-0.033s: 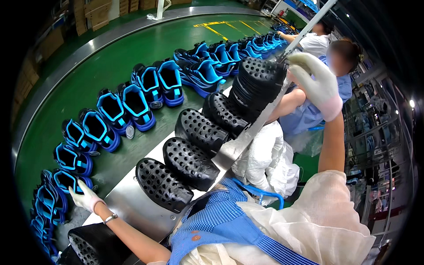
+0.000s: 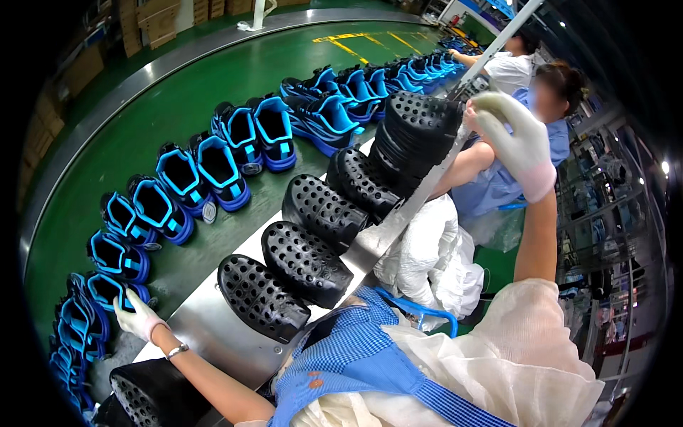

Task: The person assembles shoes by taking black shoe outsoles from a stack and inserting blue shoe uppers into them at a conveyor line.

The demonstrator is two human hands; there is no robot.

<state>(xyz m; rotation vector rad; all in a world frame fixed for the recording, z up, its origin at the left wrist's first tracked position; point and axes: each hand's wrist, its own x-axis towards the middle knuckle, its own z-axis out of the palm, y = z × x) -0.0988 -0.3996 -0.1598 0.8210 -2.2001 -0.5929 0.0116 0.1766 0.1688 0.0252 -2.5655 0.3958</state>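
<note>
My left hand [image 2: 140, 318], in a white glove with a pink cuff, is open at a black-and-blue shoe [image 2: 146, 293]. Its thumb and forefinger are apart at the shoe's opening; whether they touch it I cannot tell. On the right, my raised right hand [image 2: 518, 139], gloved likewise, is open with bent fingers and a gap beside the thumb. Its fingertips are near the right end of a stack of black perforated toe-shaped pieces [image 2: 409, 146]. Several single pieces of that kind, such as one perforated piece [image 2: 260, 295], lie in a row between my hands.
A curving row of black-and-blue shoes [image 2: 215, 171] stands on the green surface [image 2: 235, 78]. A metal ledge [image 2: 206, 313] runs in front of me. More black pieces [image 2: 153, 395] lie lower left. A co-worker [image 2: 498, 178] in blue sits at right, near white cloth [image 2: 430, 249].
My right hand has shifted slightly right and down. My left hand has moved a touch to the right. The shoes and black pieces look unmoved.
</note>
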